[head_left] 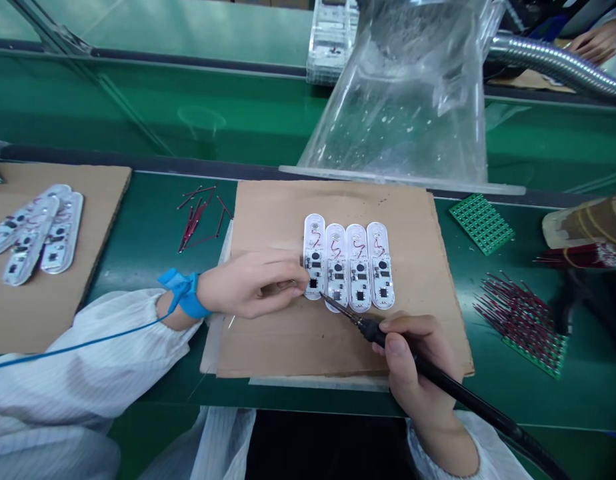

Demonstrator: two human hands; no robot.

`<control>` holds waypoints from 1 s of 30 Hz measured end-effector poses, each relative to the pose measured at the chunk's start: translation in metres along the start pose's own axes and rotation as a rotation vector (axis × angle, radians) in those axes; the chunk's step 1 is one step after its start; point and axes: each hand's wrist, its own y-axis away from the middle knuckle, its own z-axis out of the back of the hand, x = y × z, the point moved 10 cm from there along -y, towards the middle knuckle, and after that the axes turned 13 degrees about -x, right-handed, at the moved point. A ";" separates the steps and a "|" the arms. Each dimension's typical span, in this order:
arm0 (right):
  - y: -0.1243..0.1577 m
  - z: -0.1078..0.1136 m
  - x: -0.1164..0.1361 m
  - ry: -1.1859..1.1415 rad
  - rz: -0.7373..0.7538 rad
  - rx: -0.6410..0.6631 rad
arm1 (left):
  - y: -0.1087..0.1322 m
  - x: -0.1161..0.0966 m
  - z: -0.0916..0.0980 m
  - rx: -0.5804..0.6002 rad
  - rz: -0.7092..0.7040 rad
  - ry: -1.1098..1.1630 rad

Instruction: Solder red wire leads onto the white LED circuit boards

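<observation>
My right hand [421, 360] grips a black soldering iron [371, 328] like a pen. Its tip is at the lower end of the leftmost white circuit board [315, 257]. My left hand [261, 283] has its fingers pinched together at that board's left edge; what they hold, if anything, is hidden. Three more boards stand close to its right: a second board [337, 267], a third board [359, 267] and a fourth board [381, 265]. All four lie on a cardboard sheet [273, 347], with thin red wires on their upper parts. A blue wrist strap [185, 293] circles my left wrist.
Loose dark red wires [195, 217] lie left of the cardboard. Further left, several boards [43, 230] rest on another cardboard [98, 193]. At right are a green grid board [482, 223], a wire-filled grid [525, 320] and a tape roll [588, 223]. A clear hood [403, 127] stands behind; a person's hand [598, 43] shows beyond.
</observation>
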 end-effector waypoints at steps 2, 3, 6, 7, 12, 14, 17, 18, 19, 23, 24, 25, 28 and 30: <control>0.001 0.001 -0.001 0.005 -0.002 0.003 | 0.000 0.001 -0.001 0.010 0.002 -0.005; 0.002 0.001 -0.002 0.009 -0.007 0.001 | 0.000 0.001 -0.001 0.011 0.001 -0.004; 0.002 0.005 -0.001 0.001 -0.010 -0.022 | -0.001 0.000 0.001 0.001 0.005 0.014; 0.002 0.005 0.000 -0.007 -0.008 -0.028 | -0.002 0.000 0.001 -0.001 0.008 0.018; 0.000 -0.001 0.006 0.004 0.038 0.004 | -0.002 -0.002 0.003 -0.003 0.004 0.012; -0.001 -0.004 0.008 0.020 0.056 0.017 | -0.003 -0.002 0.003 -0.004 0.003 0.012; -0.001 -0.004 0.008 0.020 0.055 0.020 | -0.002 0.000 0.002 0.003 0.023 0.005; -0.001 -0.003 0.007 0.008 0.047 0.015 | -0.002 0.000 0.002 0.006 0.029 0.006; -0.001 -0.002 0.007 -0.008 0.037 0.009 | -0.002 0.000 0.001 0.008 0.034 0.009; -0.002 -0.002 0.008 -0.014 0.040 0.009 | -0.002 -0.001 0.002 -0.001 0.029 0.029; -0.002 -0.003 0.010 0.011 0.055 0.016 | -0.002 -0.002 0.003 -0.002 0.026 0.030; -0.003 -0.005 0.013 0.035 0.072 0.023 | -0.002 -0.002 0.003 -0.002 0.023 0.029; -0.005 -0.008 0.017 0.070 0.099 0.038 | -0.002 -0.002 0.002 0.011 0.022 0.023; -0.005 -0.009 0.018 0.061 0.094 0.037 | -0.002 -0.001 0.002 0.020 0.028 0.019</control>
